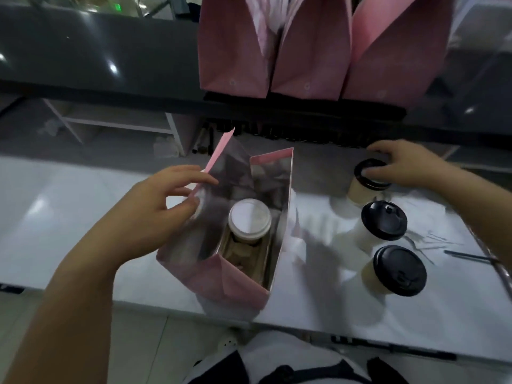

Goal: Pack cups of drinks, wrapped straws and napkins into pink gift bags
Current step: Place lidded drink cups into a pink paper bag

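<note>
An open pink gift bag (221,275) with a silver lining stands at the middle of the white counter. Inside it a white-lidded cup (249,218) sits in a brown cardboard holder. My left hand (163,206) pinches the bag's left rim and holds it open. On the right, my right hand (399,164) grips the black lid of a beige cup (363,189) from above. Two more black-lidded cups (383,220) (399,270) stand in front of it. Thin wrapped straws (432,242) lie to their right.
Three filled pink gift bags (304,48) stand in a row on the dark raised ledge behind. A dark thin straw (468,256) lies near the counter's right edge. The counter's front edge (304,325) runs just below the bag, close to my body.
</note>
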Motion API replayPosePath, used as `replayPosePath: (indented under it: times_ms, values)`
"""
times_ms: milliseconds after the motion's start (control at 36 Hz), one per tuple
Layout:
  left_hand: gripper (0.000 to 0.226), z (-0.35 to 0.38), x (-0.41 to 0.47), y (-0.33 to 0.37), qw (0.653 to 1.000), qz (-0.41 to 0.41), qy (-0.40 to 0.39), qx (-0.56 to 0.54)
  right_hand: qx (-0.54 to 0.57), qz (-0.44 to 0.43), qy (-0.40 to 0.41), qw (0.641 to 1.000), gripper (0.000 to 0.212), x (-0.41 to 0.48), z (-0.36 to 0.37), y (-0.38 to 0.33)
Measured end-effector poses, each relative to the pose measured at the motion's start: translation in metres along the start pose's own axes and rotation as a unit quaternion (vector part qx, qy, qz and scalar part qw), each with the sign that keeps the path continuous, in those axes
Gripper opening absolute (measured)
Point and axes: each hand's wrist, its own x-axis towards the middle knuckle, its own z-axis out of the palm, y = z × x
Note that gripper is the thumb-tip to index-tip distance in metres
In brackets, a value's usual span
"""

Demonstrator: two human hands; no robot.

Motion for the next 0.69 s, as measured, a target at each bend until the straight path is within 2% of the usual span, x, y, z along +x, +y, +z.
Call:
replayPosePath:
  times_ms: [83, 167, 417, 528, 639, 694]
  values:
    - [0.033, 0.002, -0.006, 0.000, 1.000, 0.004, -0.004, 0.005, 0.018, 0.042, -0.043, 0.998, 0.084, 0.011, 0.025, 0.031]
    - [0.037, 0.003, -0.011, -0.002, 1.000, 0.004, -0.026, -0.013, 0.052, 0.076, -0.027, 0.995, 0.089, 0.022, 0.042, 0.046]
    - [0.074, 0.000, -0.020, -0.012, 0.994, -0.002, -0.101, -0.042, 0.031, 0.102, -0.006, 0.994, 0.084, 0.047, 0.058, 0.051]
    - [0.077, -0.002, -0.020, -0.012, 0.993, -0.013, -0.107, -0.048, 0.018, 0.116, 0.001, 0.993, 0.066, 0.051, 0.058, 0.048]
    - [0.079, -0.003, -0.019, -0.009, 0.990, -0.032, -0.125, -0.056, 0.013, 0.128, 0.018, 0.992, 0.059, 0.048, 0.060, 0.047]
    - [0.081, -0.003, -0.019, -0.008, 0.988, -0.042, -0.136, -0.054, 0.032, 0.133, 0.034, 0.990, 0.064, 0.047, 0.061, 0.047]
